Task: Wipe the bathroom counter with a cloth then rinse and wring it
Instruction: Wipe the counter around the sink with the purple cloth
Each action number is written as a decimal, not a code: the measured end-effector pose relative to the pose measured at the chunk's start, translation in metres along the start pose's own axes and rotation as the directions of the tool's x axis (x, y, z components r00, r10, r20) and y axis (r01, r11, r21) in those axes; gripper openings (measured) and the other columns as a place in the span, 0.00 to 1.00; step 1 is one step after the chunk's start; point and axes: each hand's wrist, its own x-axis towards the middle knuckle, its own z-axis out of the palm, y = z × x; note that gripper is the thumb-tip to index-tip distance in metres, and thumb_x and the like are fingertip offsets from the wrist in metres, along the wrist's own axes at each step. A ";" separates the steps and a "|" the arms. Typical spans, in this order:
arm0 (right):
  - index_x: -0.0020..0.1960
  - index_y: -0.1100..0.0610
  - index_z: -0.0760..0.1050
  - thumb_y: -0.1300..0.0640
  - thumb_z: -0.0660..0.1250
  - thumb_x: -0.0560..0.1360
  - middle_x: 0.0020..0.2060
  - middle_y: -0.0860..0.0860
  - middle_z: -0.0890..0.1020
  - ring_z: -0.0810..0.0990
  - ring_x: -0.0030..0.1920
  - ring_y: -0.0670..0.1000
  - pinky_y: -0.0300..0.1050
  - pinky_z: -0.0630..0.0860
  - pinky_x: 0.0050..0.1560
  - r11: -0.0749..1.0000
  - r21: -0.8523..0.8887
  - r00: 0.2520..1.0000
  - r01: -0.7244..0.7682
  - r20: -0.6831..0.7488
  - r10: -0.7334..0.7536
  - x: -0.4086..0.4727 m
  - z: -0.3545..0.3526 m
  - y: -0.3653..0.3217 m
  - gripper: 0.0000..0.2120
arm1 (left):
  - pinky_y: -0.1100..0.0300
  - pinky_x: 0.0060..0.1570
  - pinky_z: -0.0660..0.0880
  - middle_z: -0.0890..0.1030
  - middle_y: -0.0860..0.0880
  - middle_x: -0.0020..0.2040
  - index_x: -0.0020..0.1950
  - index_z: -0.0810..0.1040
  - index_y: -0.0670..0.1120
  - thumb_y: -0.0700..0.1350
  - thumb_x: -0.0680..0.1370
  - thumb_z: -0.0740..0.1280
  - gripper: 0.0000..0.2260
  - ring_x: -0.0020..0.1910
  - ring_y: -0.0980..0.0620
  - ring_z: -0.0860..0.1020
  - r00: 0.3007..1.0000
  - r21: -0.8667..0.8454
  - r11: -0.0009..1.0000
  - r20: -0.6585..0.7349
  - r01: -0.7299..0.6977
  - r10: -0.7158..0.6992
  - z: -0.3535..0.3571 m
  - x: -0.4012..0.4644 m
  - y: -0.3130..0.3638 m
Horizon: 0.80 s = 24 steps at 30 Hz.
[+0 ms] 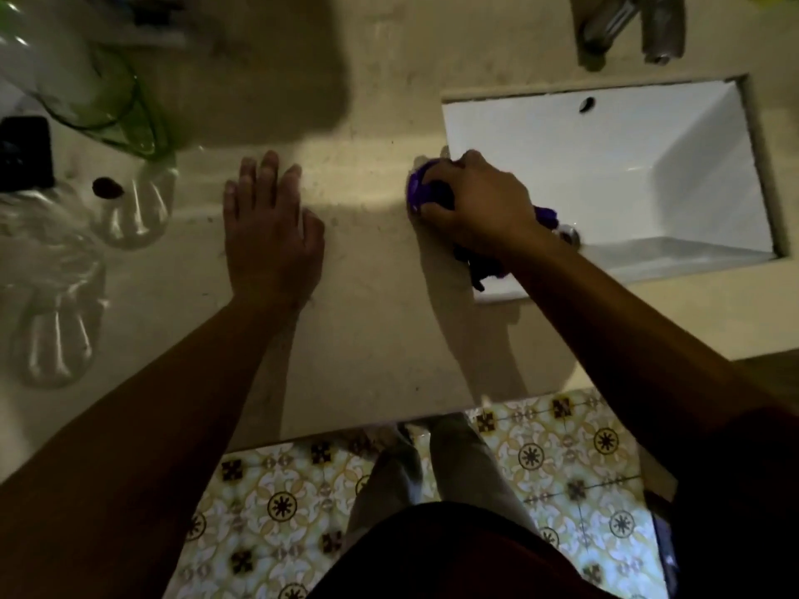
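A beige stone counter [367, 330] fills the middle of the head view. My right hand [480, 203] grips a bunched purple cloth [418, 190] and presses it on the counter at the left edge of the white sink [605, 166]. Part of the cloth hangs below my wrist over the sink rim. My left hand [270, 229] rests flat on the counter with its fingers spread, apart from the cloth. Dark specks of dirt lie on the counter between the two hands.
A metal faucet [627, 28] stands behind the sink. Clear plastic bottles [134, 205] and a green-tinted one [108, 97] lie at the left, beside a black phone [23, 151]. The counter's front edge runs above a patterned tile floor [540, 460].
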 end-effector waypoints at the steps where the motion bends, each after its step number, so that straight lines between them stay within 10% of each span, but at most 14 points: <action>1: 0.69 0.47 0.71 0.40 0.64 0.78 0.61 0.55 0.73 0.78 0.51 0.58 0.47 0.70 0.47 0.998 -0.037 0.999 0.041 0.031 -0.040 -0.013 0.004 -0.001 0.22 | 0.43 0.82 0.50 0.59 0.44 0.84 0.81 0.62 0.48 0.53 0.83 0.55 0.26 0.83 0.42 0.54 1.000 -0.001 1.000 -0.001 -0.002 0.002 0.001 0.001 0.000; 13: 0.67 0.43 0.72 0.40 0.64 0.78 0.62 0.51 0.72 0.81 0.46 0.54 0.47 0.76 0.39 0.970 0.041 0.952 0.239 0.186 -0.242 -0.170 0.066 -0.077 0.19 | 0.44 0.82 0.46 0.54 0.47 0.85 0.82 0.59 0.52 0.55 0.82 0.53 0.27 0.84 0.45 0.50 1.000 -0.069 0.998 0.025 0.009 -0.007 -0.003 -0.002 -0.001; 24: 0.65 0.49 0.79 0.48 0.69 0.76 0.62 0.59 0.78 0.78 0.47 0.57 0.46 0.73 0.33 0.912 0.046 0.912 0.407 -0.070 -0.403 -0.218 0.125 -0.082 0.18 | 0.42 0.82 0.44 0.49 0.44 0.85 0.84 0.52 0.47 0.58 0.84 0.48 0.30 0.84 0.43 0.46 0.987 0.036 0.994 0.125 -0.106 0.101 0.001 -0.091 -0.025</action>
